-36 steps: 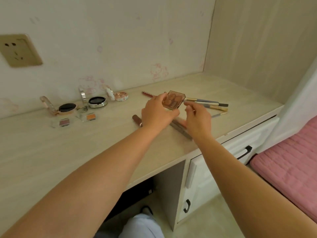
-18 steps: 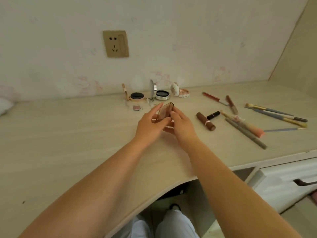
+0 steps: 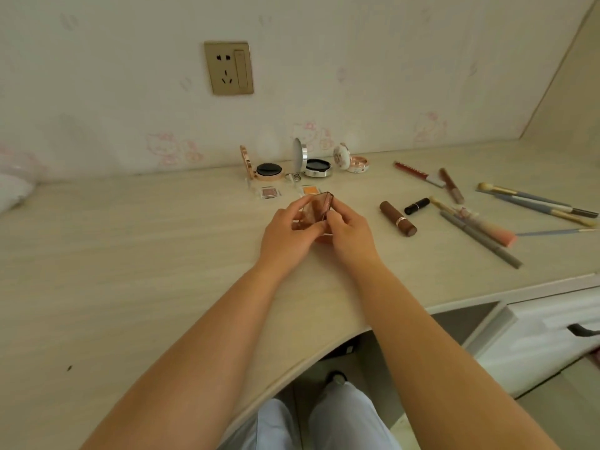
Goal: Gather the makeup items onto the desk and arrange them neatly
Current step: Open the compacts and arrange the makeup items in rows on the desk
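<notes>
A small brown translucent palette case (image 3: 316, 211) is held just above the desk (image 3: 130, 248), in front of the row of opened compacts; it is pinched from both sides, the left hand (image 3: 285, 235) curling its fingers round the near left edge and the right hand (image 3: 349, 233) gripping the right edge with thumb and fingertips; the lid is raised nearly upright, so the case is judged to be in the course of being opened for display, as its neighbours are, though closing cannot be ruled out. Behind it, three round compacts are stood against the wall with lids up: a rose-gold compact (image 3: 264, 170), a silver compact (image 3: 313, 165) and a patterned white compact (image 3: 352, 160); two small eyeshadow pans, one mauve (image 3: 268, 191) and one orange (image 3: 310, 190), are laid just in front of them, apparently as a second row. To the right, a brown lipstick (image 3: 397, 219), a black lipstick (image 3: 416, 206), two lip gloss tubes (image 3: 451, 185) and several brushes and pencils (image 3: 532, 203) are left at mixed angles, well apart from the ordered group; these are judged still to be awaiting arrangement. A gold wall socket (image 3: 229, 68) is fixed above the compacts.
</notes>
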